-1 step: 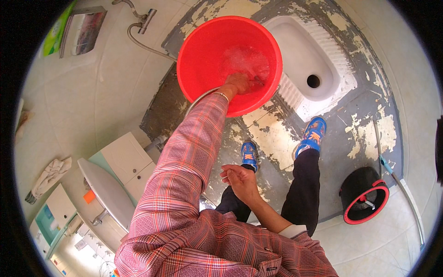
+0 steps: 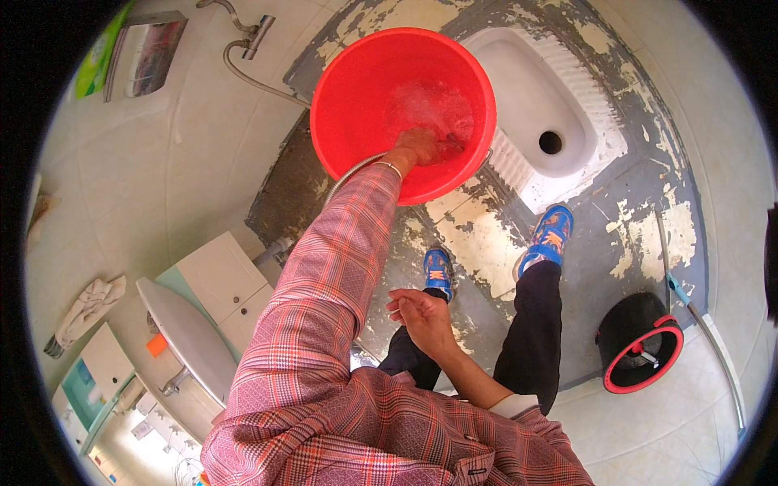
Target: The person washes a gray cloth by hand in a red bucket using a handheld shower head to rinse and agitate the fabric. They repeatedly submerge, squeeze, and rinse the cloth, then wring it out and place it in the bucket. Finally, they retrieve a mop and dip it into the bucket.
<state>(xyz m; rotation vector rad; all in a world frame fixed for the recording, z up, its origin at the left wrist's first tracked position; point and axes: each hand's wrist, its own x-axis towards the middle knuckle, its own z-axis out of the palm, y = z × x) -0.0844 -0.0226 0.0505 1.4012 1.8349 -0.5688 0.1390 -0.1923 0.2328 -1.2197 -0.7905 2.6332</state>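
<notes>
A large red bucket (image 2: 348,97) stands on the floor ahead of me, with foamy, splashing water (image 2: 429,105) in it. My left hand (image 2: 417,146) reaches down inside, closed around a hose sprayer (image 2: 452,144); most of the sprayer is hidden by the hand and the water. A metal hose (image 2: 347,176) comes over the bucket's near rim beside my left wrist. My right hand (image 2: 425,320) hangs in front of my body, above my leg. Its fingers are loosely stretched to the left and hold nothing I can see.
A squat toilet (image 2: 527,89) lies right of the bucket. A wall tap (image 2: 258,39) feeds a hose at the upper left. A washbasin (image 2: 185,332) with a cabinet (image 2: 219,279) stands at the left. A black mop bucket with a red rim (image 2: 640,344) and a pole (image 2: 705,324) are at the right.
</notes>
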